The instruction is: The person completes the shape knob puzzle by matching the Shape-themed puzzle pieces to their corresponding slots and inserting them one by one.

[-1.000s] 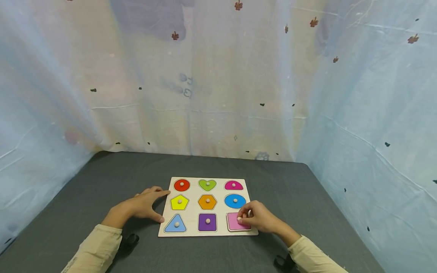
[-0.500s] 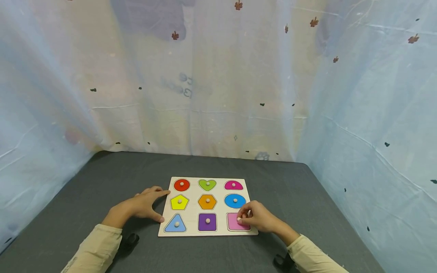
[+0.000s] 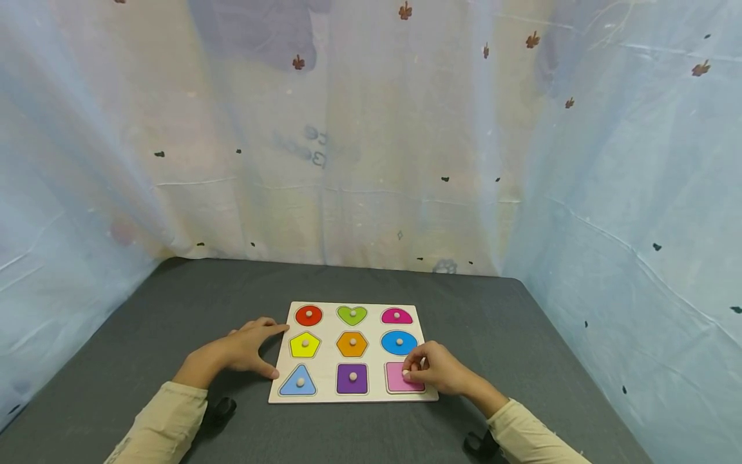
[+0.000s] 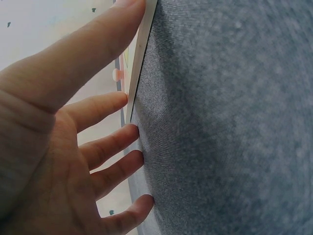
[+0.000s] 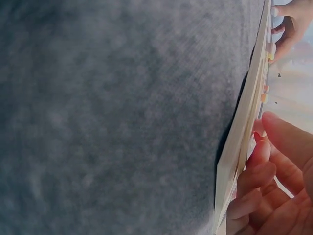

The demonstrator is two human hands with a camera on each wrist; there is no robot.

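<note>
Nothing has shifted: the right hand (image 3: 436,374) still pinches the pink square's (image 3: 400,379) knob, hiding it. The left hand (image 3: 246,348), fingers spread, rests against the puzzle board's (image 3: 330,361) edge on the desk (image 3: 145,335).

My right hand (image 3: 442,372) pinches the small wooden knob of the pink square piece (image 3: 401,378), which lies flat in its slot at the near right corner of the puzzle board (image 3: 328,393). The board is a pale wooden square lying flat on the tabletop, with nine coloured shapes in three rows, each seated in its own recess. My left hand (image 3: 243,348) rests against the board's left edge, fingers spread, thumb near the blue triangle (image 3: 298,381) at the near left corner.
</note>
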